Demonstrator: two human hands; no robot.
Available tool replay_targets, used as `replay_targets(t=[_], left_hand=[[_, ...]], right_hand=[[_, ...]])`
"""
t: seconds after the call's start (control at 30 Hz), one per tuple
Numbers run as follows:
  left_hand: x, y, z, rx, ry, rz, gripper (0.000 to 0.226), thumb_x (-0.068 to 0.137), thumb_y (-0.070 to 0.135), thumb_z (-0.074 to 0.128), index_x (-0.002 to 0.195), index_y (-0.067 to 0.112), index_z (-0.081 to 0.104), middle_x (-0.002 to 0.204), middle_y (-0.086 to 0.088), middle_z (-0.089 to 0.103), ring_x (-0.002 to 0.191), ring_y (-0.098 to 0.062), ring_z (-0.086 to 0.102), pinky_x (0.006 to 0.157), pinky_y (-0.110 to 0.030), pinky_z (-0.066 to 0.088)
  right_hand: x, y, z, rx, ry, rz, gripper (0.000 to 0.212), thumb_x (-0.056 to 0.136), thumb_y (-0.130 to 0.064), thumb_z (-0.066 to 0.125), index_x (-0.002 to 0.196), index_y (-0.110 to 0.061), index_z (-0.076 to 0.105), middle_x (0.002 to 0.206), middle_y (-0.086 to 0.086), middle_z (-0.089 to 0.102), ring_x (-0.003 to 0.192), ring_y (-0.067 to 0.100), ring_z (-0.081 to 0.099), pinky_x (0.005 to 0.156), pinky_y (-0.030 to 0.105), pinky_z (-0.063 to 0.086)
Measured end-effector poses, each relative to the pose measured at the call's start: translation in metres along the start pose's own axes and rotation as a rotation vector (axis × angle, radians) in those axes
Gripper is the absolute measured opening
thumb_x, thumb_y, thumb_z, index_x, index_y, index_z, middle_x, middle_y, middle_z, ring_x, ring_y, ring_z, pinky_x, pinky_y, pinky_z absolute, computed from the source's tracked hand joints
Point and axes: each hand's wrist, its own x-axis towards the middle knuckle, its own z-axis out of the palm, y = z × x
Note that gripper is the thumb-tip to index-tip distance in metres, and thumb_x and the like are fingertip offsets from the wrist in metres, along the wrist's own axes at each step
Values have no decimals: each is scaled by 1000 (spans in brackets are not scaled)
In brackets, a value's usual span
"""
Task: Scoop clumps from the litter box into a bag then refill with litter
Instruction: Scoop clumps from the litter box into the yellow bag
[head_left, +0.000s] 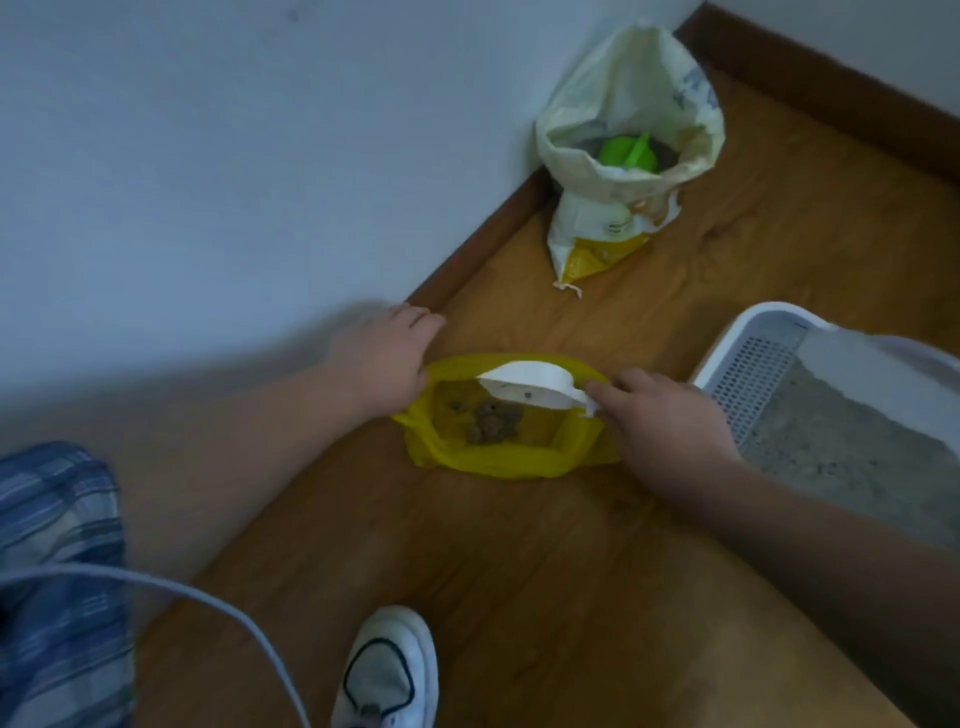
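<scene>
Left hand (384, 358) gripping yellow bag (498, 462) rim, right hand (670, 421) pinching white scoop (530, 387) (tilted over clumps (488, 422)).

The floor (519, 545) is smooth wood-grain board with a low sheen, edged by dark wood skirting (467, 265) under a matt painted wall (208, 156). The bag (498, 465) is thin, crinkled, translucent yellow plastic film holding rough, crumbly clumps (491, 421), and the scoop (530, 387) is smooth white plastic. The litter box (748, 332) is matt white moulded plastic with a perforated wall, holding coarse grey granular litter (841, 441); the sack (623, 83) is creased cream plastic, with a glossy green plastic cup (626, 153) inside.
</scene>
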Motion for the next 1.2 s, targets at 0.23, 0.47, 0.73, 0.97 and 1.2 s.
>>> replay_targets(t=[0.23, 0.47, 0.73, 0.97, 1.2], left_hand=[[10, 19, 0, -3, -8, 70, 66, 88, 15, 52, 152, 13, 33, 156, -15, 35, 145, -32, 30, 119, -44, 26], [37, 87, -6, 6, -7, 219, 62, 93, 14, 46, 153, 13, 30, 158, -13, 32, 147, -30, 26, 117, -46, 29], [81, 220, 3, -26, -18, 494, 61, 93, 19, 51, 151, 15, 34, 156, -9, 36, 145, -28, 29, 115, -44, 33], [90, 282, 35, 48, -132, 594, 67, 99, 35, 51, 156, 18, 22, 164, -4, 17, 151, -22, 11, 120, -43, 25], [95, 279, 44, 74, -238, 574, 85, 96, 41, 58, 160, 21, 5, 167, 1, -8, 153, -16, -10, 125, -39, 10]], right_hand=[[-4, 12, -3, -35, 66, 18, 39, 90, -31, 64, 128, -34, 59, 98, 0, 63, 84, 30, 65, 63, 35, 46], [-37, 72, -18, 371, 39, 486, 40, 98, -41, 45, 136, -32, 53, 109, 0, 68, 86, 23, 65, 65, 32, 46], [-134, 163, -37, 463, 64, 836, 41, 93, -58, 56, 124, -33, 64, 103, -5, 70, 79, 17, 62, 67, 31, 48], [-222, 220, 0, 264, -323, 916, 45, 85, -68, 51, 112, -37, 71, 86, -5, 70, 79, 18, 65, 73, 35, 56], [-209, 216, 23, 211, -620, 715, 35, 90, -56, 58, 100, -28, 76, 67, -14, 60, 65, 4, 58, 54, 24, 41]])
